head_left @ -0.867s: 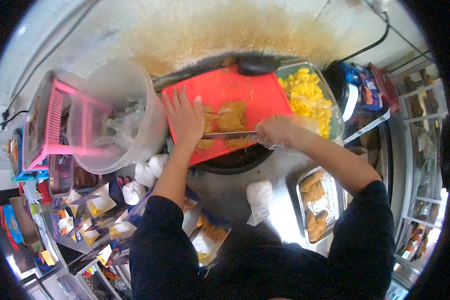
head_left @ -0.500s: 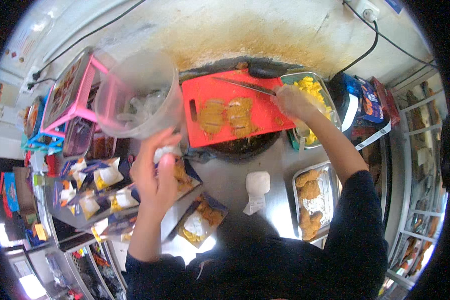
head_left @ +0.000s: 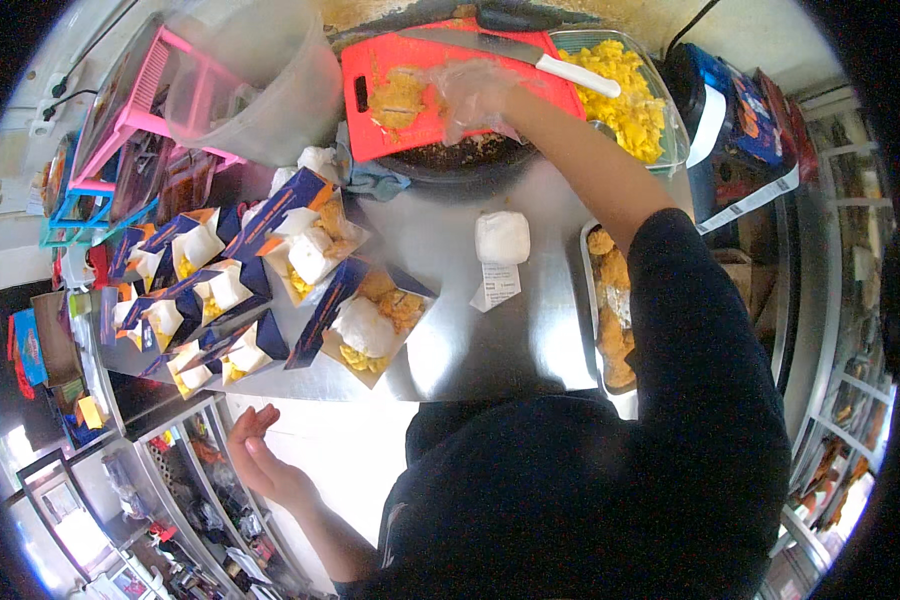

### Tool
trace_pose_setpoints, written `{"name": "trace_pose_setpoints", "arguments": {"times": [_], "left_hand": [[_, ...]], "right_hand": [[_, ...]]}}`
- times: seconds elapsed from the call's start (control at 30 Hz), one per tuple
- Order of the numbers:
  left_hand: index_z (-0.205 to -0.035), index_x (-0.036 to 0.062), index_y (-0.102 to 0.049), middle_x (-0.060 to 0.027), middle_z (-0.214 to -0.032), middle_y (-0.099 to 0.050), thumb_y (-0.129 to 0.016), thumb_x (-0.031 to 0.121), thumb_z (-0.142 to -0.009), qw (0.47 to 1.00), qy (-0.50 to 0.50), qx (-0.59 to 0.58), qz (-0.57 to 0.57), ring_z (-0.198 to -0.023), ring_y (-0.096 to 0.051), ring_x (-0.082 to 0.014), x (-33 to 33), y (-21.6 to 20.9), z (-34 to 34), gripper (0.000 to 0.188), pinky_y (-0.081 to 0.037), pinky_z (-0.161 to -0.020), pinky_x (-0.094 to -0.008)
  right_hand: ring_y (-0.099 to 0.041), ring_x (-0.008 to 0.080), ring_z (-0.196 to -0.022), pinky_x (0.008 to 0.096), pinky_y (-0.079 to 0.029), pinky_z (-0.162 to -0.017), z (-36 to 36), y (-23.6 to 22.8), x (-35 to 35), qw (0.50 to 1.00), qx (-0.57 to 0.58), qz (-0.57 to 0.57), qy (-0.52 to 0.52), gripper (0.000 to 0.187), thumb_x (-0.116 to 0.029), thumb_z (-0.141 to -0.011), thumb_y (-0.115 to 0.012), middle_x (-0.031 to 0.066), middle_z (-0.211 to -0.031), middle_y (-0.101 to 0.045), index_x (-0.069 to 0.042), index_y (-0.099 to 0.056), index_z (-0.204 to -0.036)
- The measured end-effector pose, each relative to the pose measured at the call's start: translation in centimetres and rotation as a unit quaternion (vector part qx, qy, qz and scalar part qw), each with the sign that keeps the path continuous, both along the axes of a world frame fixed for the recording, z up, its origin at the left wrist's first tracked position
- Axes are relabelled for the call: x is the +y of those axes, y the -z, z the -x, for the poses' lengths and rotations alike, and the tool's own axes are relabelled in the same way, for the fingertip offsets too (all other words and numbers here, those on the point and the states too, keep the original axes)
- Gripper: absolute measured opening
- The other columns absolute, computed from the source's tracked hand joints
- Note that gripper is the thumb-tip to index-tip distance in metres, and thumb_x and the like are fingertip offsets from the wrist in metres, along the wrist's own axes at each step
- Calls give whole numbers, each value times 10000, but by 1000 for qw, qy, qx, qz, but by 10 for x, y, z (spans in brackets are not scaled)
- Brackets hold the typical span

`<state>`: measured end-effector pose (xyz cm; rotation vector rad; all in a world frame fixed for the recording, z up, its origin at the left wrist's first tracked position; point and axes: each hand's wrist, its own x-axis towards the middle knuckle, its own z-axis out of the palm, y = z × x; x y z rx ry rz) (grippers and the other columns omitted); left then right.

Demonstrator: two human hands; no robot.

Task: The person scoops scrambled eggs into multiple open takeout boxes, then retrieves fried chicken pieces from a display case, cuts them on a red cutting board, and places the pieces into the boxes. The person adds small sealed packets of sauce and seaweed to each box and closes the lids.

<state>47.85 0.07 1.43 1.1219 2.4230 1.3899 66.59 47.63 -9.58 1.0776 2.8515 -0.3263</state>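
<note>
My right hand (head_left: pixel 475 98), in a clear plastic glove, is closed over a cut piece of fried chicken on the red cutting board (head_left: pixel 372 48); the hand mostly hides that piece. Beside it, to the left, lies another sliced piece of fried chicken (head_left: pixel 397 98). A knife (head_left: pixel 490 45) with a white handle rests across the board's far edge, its handle reaching over the glass dish (head_left: pixel 678 150) of yellow scrambled egg (head_left: pixel 630 100). My left hand (head_left: pixel 270 465) is bare and holds nothing, fingers apart, low at the left below the counter's near edge.
Several blue-and-orange paper trays (head_left: pixel 315 335) with rice, egg and chicken crowd the counter's left. A wrapped white block of rice (head_left: pixel 502 238) sits on a paper slip mid-counter. A metal tray (head_left: pixel 588 260) of fried chicken stands right. Behind the paper trays is a large clear tub (head_left: pixel 270 100).
My right hand has let go of the knife, now lying on the board, and moved left onto the chicken. My left hand has dropped from near the tub toward me. The view has tilted down.
</note>
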Motion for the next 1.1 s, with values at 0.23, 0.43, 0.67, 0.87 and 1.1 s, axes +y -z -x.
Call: {"name": "trace_pose_setpoints", "arguments": {"times": [0.23,0.43,0.67,0.87,1.1], "left_hand": [[-1138,-53,-547,-158,-966,-646,-408,294,-1028,998,-42,-38,-40,-911,-633,-228,-59,16,28,389,-506,-863,-363],[-1003,-34,-611,-147,-896,-659,-503,189,-992,991,-132,-12,-5,-788,-652,-221,-93,66,144,247,-530,-735,-337],[-824,11,-622,-164,-778,-659,-599,262,-926,973,-65,129,179,-711,-659,-330,-82,129,293,271,-505,-636,-426],[-769,14,-635,-200,-759,-666,-704,366,-818,911,126,138,366,-687,-653,-392,-64,149,333,361,-508,-623,-474],[-1177,-13,-526,-232,-830,-674,-628,120,-819,934,198,-116,273,-710,-686,-368,-72,170,363,395,-549,-653,-448]], "right_hand": [[-560,347,-1100,454,-456,-913,-10,7,-17,1000,-20,5,22,661,-278,-625,-769,170,-1124,-609,-86,-559,-1221],[-601,216,-875,358,-506,-728,-16,-16,-54,946,262,152,118,502,-156,-740,-745,87,-1008,-604,-87,-534,-1191],[-625,183,-843,342,-550,-706,61,-124,-262,652,537,501,185,766,-331,-653,-867,115,-1125,-595,-109,-468,-1268],[-644,254,-964,394,-545,-821,243,-78,-424,663,337,660,108,651,-266,-687,-851,166,-1159,-613,-103,-477,-1194],[-584,385,-1051,427,-449,-950,359,13,-426,878,247,403,73,622,-367,-703,-737,228,-1089,-615,-9,-542,-1172]]}}
